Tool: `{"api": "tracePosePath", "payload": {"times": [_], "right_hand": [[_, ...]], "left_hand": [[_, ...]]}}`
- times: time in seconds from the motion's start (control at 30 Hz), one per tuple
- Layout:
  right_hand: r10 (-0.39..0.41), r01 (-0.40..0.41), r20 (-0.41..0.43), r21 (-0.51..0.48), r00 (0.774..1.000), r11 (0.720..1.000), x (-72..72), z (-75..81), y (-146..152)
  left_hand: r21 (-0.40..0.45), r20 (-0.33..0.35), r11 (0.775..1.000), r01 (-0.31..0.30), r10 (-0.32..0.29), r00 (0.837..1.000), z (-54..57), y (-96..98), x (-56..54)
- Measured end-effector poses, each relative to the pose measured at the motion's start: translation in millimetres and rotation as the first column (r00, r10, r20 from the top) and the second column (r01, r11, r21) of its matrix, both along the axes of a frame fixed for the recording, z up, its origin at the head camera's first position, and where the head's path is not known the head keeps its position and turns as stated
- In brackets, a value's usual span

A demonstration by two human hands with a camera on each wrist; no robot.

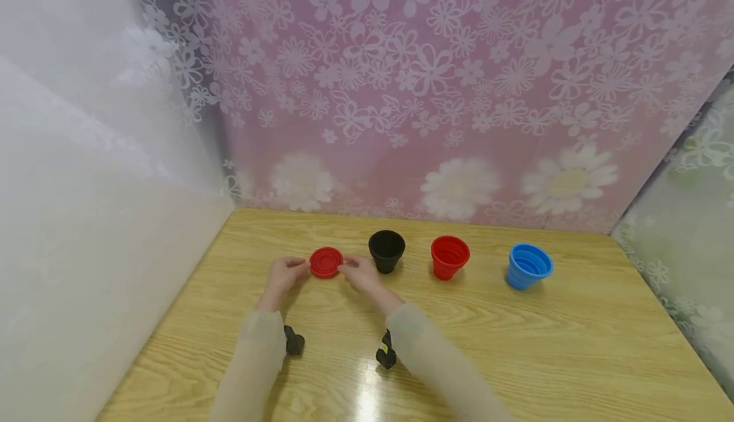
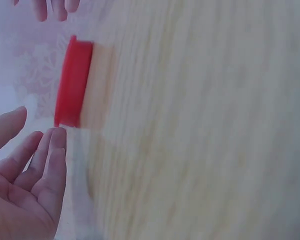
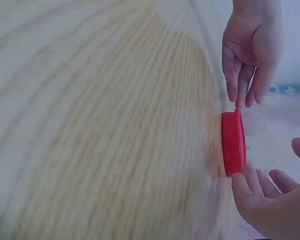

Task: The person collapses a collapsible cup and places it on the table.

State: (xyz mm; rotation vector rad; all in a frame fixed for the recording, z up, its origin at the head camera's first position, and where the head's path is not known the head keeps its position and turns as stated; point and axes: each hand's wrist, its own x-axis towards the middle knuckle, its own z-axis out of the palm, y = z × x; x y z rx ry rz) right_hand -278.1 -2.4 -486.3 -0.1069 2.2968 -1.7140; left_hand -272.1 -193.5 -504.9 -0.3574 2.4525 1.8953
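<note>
A flat, collapsed red folding cup [image 1: 325, 262] lies on the wooden table between both hands, its rings showing from above. From the left, my left hand [image 1: 286, 273] reaches to its side; in the left wrist view the extended fingertips [image 2: 58, 137] are right at the rim and the thumb stands apart. On the opposite side is my right hand [image 1: 362, 273], fingers loosely bent, fingertips [image 3: 238, 181] at the cup's lower edge in the right wrist view. Neither hand curls round the cup [image 3: 233, 143].
To the right stand three expanded folding cups in a loose row: a black cup [image 1: 387, 251], a red cup [image 1: 450, 257] and a blue cup [image 1: 528, 266]. The black one is close beside my right hand. Flowered curtains [image 1: 401, 90] border the wooden table [image 1: 516, 358] behind and at the sides.
</note>
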Motion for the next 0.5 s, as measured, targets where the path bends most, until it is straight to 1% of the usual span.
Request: {"api": "tracePosePath", "payload": {"times": [0.2,0.33,0.5], "right_hand": [[-0.036,0.036,-0.024,0.002,0.999,0.999,4.7,2.1,17],[-0.04,0.041,-0.05,0.006,0.998,0.999,8.0,0.3,29],[-0.042,0.039,-0.116,-0.03,0.992,0.999,16.2,0.9,40]], "left_hand": [[-0.074,-0.037,0.997,0.005,-0.007,0.999,3.2,8.2,6.4],[-0.039,-0.04,0.999,-0.004,0.003,0.999,3.1,14.4,9.4],[0.028,-0.055,1.0,0.015,-0.013,0.998,5.0,26.1,13.0]]}}
